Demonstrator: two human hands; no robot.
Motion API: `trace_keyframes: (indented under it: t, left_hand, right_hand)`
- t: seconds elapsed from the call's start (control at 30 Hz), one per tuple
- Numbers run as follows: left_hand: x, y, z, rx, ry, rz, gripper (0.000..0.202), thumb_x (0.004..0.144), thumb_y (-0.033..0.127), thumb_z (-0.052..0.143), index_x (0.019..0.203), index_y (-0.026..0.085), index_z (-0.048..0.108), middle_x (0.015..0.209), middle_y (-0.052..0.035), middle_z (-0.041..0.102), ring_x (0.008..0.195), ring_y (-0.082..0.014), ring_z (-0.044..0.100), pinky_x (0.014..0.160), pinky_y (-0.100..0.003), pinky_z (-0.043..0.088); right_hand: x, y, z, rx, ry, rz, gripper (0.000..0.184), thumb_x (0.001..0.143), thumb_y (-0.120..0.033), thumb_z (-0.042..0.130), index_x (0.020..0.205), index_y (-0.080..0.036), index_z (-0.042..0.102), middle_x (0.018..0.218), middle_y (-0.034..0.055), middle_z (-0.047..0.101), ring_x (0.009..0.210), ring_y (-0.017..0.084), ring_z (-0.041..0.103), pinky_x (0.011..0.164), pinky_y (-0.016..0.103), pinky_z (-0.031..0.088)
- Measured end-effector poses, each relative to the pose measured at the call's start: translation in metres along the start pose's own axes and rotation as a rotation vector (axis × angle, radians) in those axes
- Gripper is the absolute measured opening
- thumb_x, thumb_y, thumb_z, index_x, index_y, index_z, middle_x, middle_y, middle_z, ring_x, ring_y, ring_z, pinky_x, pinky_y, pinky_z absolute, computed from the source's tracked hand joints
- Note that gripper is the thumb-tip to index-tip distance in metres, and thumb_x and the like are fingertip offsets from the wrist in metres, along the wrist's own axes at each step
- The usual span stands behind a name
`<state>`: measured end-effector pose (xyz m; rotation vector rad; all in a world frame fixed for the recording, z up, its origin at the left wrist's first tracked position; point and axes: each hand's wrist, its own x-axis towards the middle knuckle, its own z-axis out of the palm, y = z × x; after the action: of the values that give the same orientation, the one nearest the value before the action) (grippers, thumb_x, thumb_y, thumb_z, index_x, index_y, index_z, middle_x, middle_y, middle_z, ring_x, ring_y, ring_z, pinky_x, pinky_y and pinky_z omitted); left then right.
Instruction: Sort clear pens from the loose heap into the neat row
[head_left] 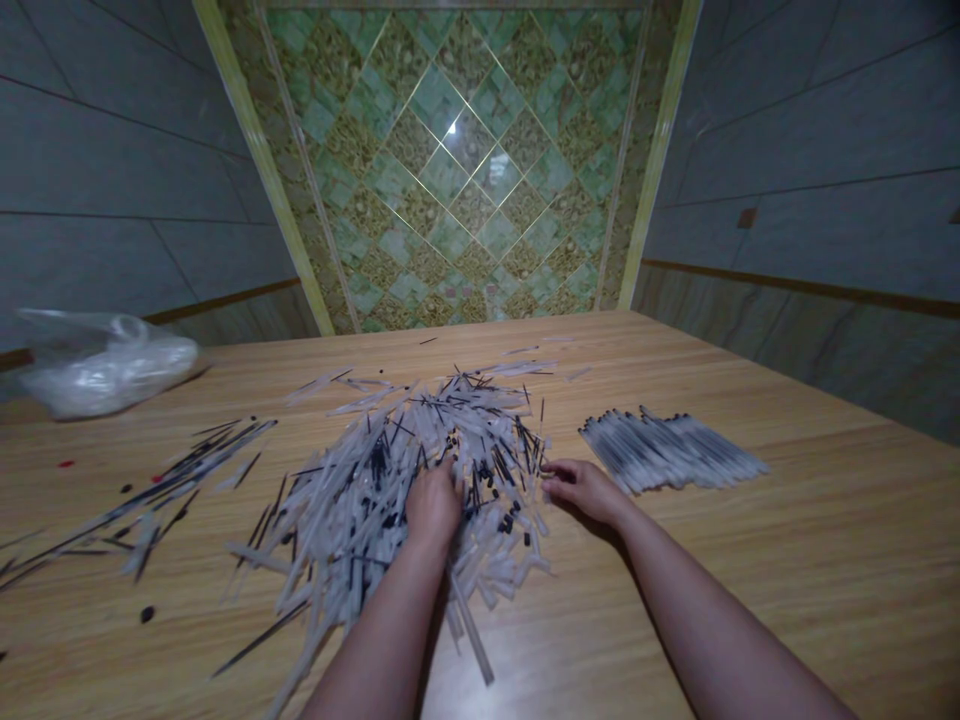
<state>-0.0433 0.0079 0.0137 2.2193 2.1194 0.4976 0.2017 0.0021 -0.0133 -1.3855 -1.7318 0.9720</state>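
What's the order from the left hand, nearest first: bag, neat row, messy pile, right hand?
1. Messy pile: right at the left hand.
2. Right hand: at the pile's right edge.
3. Neat row: farther right.
4. Bag: far left.

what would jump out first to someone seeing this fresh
Probably the messy pile of pale tubes and dark sticks mid-table, with the left hand in it and the right hand at its right edge. Next, the neat row to the right, and the green diamond-patterned wall behind the table.
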Motion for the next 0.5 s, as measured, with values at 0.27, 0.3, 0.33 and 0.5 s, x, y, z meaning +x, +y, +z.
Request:
trace_keyframes:
  t: [0.27, 0.3, 0.33, 0.5]
  left_hand:
    - [-0.0010, 0.0011, 0.0021, 0.002, 0.001, 0.010, 0.038, 0.074, 0.027, 0.051, 0.109, 0.015, 0.058, 0.091, -0.0120, 0.066, 0.091, -0.0241, 0.057, 0.079, -0.030, 0.039]
    - [-0.0008, 0.0012, 0.0018, -0.017, 0.011, 0.005, 0.038, 0.074, 0.025, 0.051, 0.109, 0.015, 0.058, 0.090, -0.0116, 0.066, 0.091, -0.0236, 0.057, 0.079, -0.029, 0.039]
    - [-0.0003, 0.0011, 0.0011, -0.049, 0.026, 0.000, 0.038, 0.074, 0.023, 0.051, 0.111, 0.016, 0.057, 0.090, -0.0111, 0.066, 0.091, -0.0229, 0.058, 0.080, -0.029, 0.039]
    - [0.0084, 0.0020, -0.0059, -0.437, 0.181, -0.016, 0.043, 0.075, 0.021, 0.045, 0.117, 0.014, 0.054, 0.098, -0.0097, 0.064, 0.088, -0.0194, 0.058, 0.079, -0.029, 0.042]
  right_hand:
    - [0.0001, 0.0019, 0.0014, 0.011, -0.002, -0.007, 0.043, 0.069, -0.040, 0.058, 0.103, -0.013, 0.062, 0.097, 0.0088, 0.067, 0.088, 0.023, 0.060, 0.078, 0.034, 0.046]
    - [0.0000, 0.0020, 0.0017, 0.022, 0.000, -0.012, 0.042, 0.069, -0.040, 0.058, 0.103, -0.014, 0.062, 0.098, 0.0085, 0.067, 0.089, 0.023, 0.060, 0.079, 0.034, 0.045]
    - [0.0000, 0.0022, 0.0019, 0.029, 0.003, -0.016, 0.042, 0.069, -0.040, 0.058, 0.102, -0.015, 0.063, 0.099, 0.0081, 0.066, 0.091, 0.023, 0.060, 0.081, 0.034, 0.044]
    - [0.0013, 0.0049, 0.0013, 0.022, 0.011, -0.002, 0.043, 0.069, -0.041, 0.058, 0.102, -0.014, 0.063, 0.096, 0.0075, 0.067, 0.087, 0.023, 0.060, 0.077, 0.034, 0.046]
